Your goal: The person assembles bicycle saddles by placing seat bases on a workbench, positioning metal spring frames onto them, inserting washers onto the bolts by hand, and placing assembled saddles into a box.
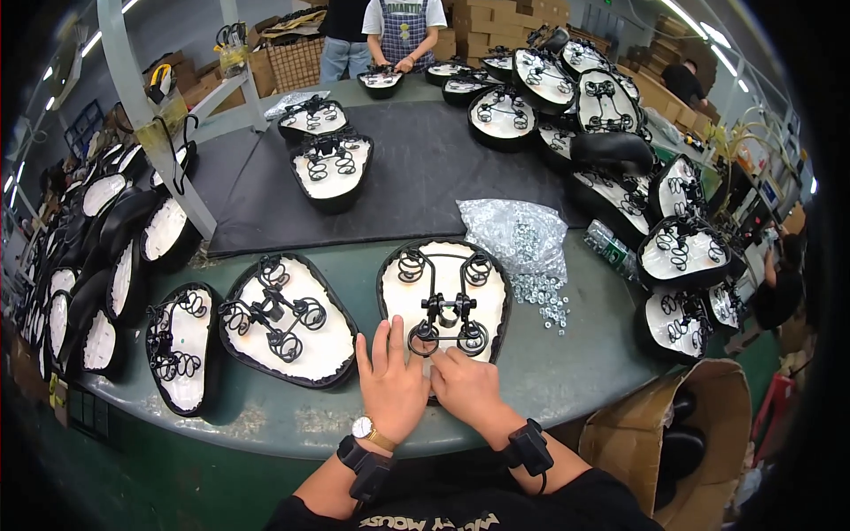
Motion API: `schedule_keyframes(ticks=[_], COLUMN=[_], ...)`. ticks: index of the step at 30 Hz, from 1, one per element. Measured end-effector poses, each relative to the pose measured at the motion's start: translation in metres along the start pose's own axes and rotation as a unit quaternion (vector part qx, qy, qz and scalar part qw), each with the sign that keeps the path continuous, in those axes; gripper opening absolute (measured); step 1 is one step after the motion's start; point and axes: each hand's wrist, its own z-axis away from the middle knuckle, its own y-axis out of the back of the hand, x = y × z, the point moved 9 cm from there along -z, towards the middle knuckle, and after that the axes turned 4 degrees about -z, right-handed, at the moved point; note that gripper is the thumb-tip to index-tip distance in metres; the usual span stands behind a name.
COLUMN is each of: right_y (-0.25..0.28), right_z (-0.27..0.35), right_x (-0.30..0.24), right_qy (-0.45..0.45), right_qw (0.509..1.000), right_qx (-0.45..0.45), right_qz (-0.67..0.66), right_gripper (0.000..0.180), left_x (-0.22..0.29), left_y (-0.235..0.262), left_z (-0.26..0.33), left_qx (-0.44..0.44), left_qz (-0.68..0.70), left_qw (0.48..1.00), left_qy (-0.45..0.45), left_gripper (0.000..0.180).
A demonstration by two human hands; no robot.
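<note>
Two hands meet at the near end of one upturned saddle (443, 296), which lies at the bench (567, 372) edge, dead centre before us. Left hand (390, 382) lies flat, fingers spread wide, on the saddle's white underside at its 7 o'clock; right hand (467, 382) is curled narrow, fingertips pinching at the wire spring frame (443, 314) near 6 o'clock. We cannot tell whether a nut sits between them. We judge the fastening of the frame is under way. Next move likely needs a nut from the loose pile (547, 301) at 3 o'clock, below the clear bag (518, 234).
</note>
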Motion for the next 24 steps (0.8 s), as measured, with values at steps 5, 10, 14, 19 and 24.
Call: schedule_keyframes(ticks=[5,10,14,19,24], right_y=[-0.003,-0.005,-0.004,0.005,0.004], right_z=[-0.005,-0.004,-0.001,-0.004,-0.007], right_x=[-0.005,-0.001,0.000,-0.006,-0.007], right_qy=[0.007,0.018,0.015,0.024,0.015], right_qw=[0.999,1.000,1.000,0.999,1.000], right_qx=[-0.032,-0.020,-0.013,0.006,0.001], right_qz=[0.006,-0.003,-0.001,-0.026,-0.010], right_gripper=[0.031,0.030,0.023,0.016,0.013], left_x=[-0.002,-0.001,-0.002,-0.002,-0.001], left_y=[-0.003,-0.010,-0.015,-0.014,-0.013], left_z=[-0.002,-0.001,0.006,0.005,0.004], left_qx=[-0.030,-0.055,-0.047,-0.051,-0.056], left_qz=[0.004,-0.004,0.044,0.030,0.016], left_qw=[1.000,0.998,0.998,0.998,0.998], left_qy=[0.006,-0.003,0.012,0.009,0.008], left_gripper=[0.035,0.033,0.040,0.041,0.047])
